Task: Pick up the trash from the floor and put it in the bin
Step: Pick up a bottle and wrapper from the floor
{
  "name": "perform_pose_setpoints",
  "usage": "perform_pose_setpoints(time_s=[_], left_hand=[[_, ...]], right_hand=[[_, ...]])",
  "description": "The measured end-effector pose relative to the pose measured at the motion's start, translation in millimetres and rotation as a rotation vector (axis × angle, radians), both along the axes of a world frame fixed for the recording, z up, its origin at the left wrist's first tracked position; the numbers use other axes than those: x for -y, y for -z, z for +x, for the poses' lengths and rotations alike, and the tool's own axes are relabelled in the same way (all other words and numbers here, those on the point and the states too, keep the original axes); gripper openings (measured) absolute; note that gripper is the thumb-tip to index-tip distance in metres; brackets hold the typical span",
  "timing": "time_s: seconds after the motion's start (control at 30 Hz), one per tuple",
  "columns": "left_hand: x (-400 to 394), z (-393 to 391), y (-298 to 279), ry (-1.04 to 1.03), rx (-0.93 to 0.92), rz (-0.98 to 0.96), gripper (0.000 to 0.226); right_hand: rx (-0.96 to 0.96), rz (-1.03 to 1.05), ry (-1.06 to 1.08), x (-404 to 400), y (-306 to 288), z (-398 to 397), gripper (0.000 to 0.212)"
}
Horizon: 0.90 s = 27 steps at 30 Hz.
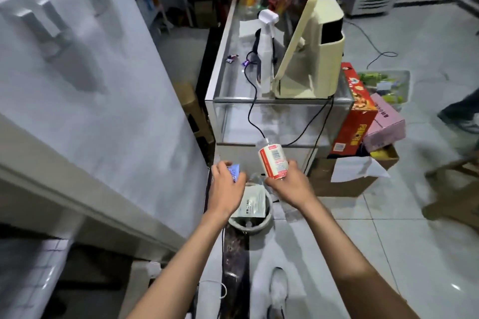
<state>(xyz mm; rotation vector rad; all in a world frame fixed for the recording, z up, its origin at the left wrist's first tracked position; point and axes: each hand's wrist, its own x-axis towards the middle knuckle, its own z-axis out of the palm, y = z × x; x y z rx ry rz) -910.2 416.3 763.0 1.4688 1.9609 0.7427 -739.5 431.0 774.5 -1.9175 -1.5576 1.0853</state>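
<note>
Left hand (226,181) pinching a blue wrapper (234,172), right hand (288,181) gripping a clear plastic bottle (272,160), both over the bin (251,224).

Left to right: white wall, then left hand with fingers curled on the wrapper, above the bin's left rim. Bin is small, round, grey, on the floor (388,228); a white pouch (251,205) already lies inside. Right hand wraps the bottle's base, red-and-white label up, neck tilted away, above the bin's right side. Behind it a glass surface (233,80) with a cream machine (308,59). Right of that, cardboard boxes (355,111) on the floor.
</note>
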Motion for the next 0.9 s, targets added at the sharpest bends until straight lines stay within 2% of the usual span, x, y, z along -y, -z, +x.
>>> perform_pose_setpoints(time_s=[0.17,0.27,0.43,0.5,0.6,0.73,0.8,0.9], left_hand=[[-52.1,-8.0,85.4,-0.059,0.034,-0.055,0.04],[-86.2,-13.7,161.2,-0.071,0.048,-0.057,0.037],[-113.9,-26.7,316.1,-0.146,0.108,-0.108,0.034],[-117.2,-32.5,388.2,-0.097,0.137,-0.117,0.034],[-127.8,-41.8,493.3,-0.022,0.125,-0.058,0.041],[-128.0,-39.1,609.7,0.002,0.081,-0.017,0.034],[-121.1,-32.5,650.9,0.057,-0.058,0.007,0.046],[-118.0,-23.6,680.7,0.081,-0.279,0.003,0.062]], right_hand=[[-0.023,-0.06,-0.022,-63.7,82.7,-16.7,0.073],[-0.052,-0.088,-0.04,-105.3,156.6,-35.2,0.07],[-0.116,-0.101,-0.007,-140.0,310.1,-64.9,0.072],[-0.13,-0.092,0.025,-144.5,382.0,-74.3,0.078],[-0.163,-0.079,0.022,-153.1,476.7,-84.1,0.075],[-0.197,0.016,0.033,-140.3,577.4,-90.8,0.077],[-0.23,0.044,0.033,-125.8,615.8,-90.4,0.079],[-0.248,0.077,0.018,-113.9,656.5,-89.2,0.09]])
